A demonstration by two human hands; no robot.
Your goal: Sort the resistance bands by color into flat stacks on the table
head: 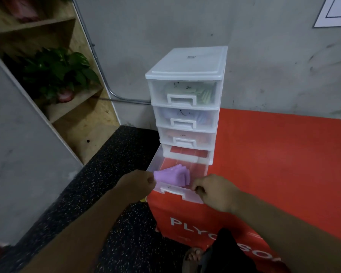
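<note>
A clear plastic drawer unit [187, 62] stands on a red plyo box [274, 154]. Its bottom drawer [197, 170] is pulled out toward me. My left hand [136, 185] pinches a folded bunch of purple resistance bands [174, 175] over the open drawer. My right hand [213, 191] grips the drawer's front edge beside its white handle [173, 191]. Pale green bands [197, 91] show through the top drawer. Bluish bands [185, 115] fill the second, and reddish ones [177, 134] the third.
The red box top stretches to the right of the drawers. Black speckled floor [116, 174] lies to the left. A wooden shelf with a potted plant [55, 73] stands at the left. A grey wall is behind. My sandalled foot [193, 257] shows below.
</note>
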